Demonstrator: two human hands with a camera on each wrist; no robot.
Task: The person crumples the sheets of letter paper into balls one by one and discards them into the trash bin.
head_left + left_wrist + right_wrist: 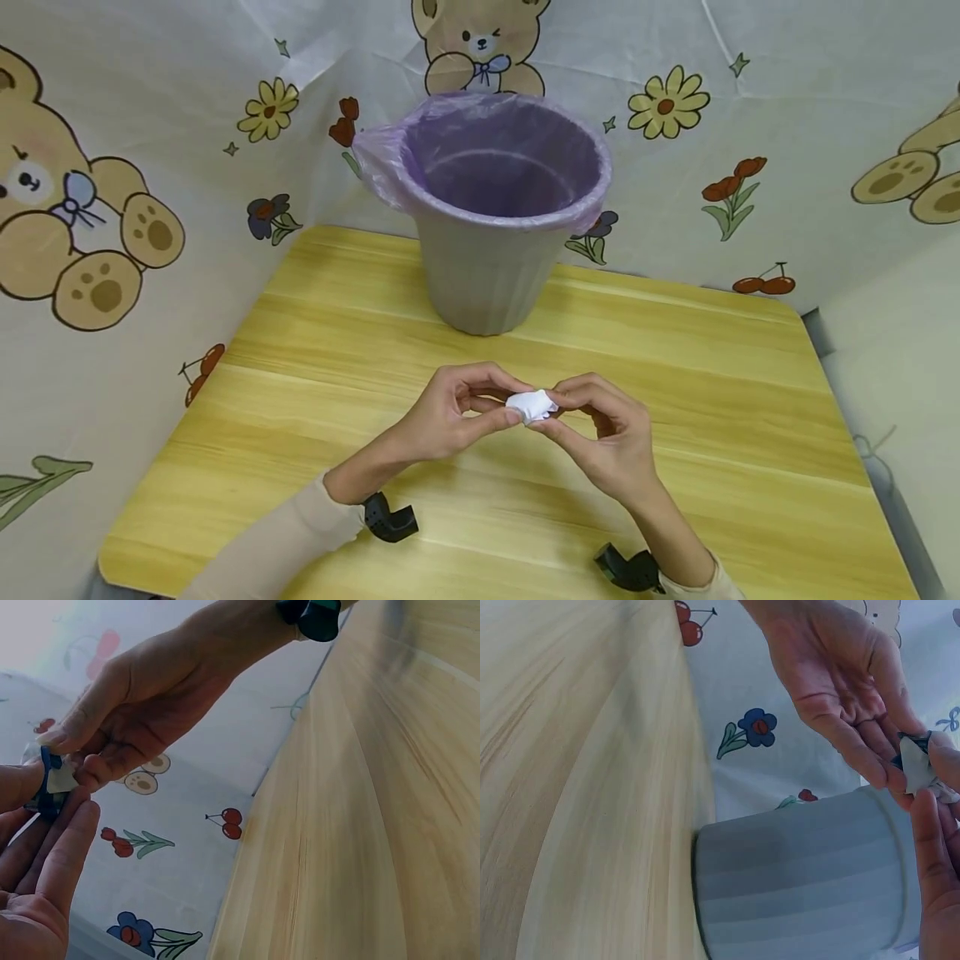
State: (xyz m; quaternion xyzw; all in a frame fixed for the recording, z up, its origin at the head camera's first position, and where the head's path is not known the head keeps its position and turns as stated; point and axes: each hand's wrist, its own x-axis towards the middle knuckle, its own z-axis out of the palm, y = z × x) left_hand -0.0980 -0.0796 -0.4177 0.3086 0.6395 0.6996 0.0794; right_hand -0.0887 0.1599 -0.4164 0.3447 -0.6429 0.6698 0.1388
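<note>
A small crumpled white wad point(532, 406), looking like paper or a wrapper, is held above the table between both hands. Its other faces show dark blue edging in the left wrist view, where the wad point(63, 780) is partly covered by fingers. My left hand point(453, 421) pinches its left end between thumb and fingers. On the opposite end, the thumb and fingers of my right hand point(618, 437) also pinch it. In the right wrist view a pale flap of the wad point(916, 766) sticks out between the fingertips. What it contains cannot be seen.
Behind the hands, a pale grey bin point(487, 275) stands upright on the wood-grain table point(300, 400). A purple plastic liner point(596, 196) folds over its rim and bunches out at the left. Patterned sheeting point(660, 233) rises along the table's back and sides.
</note>
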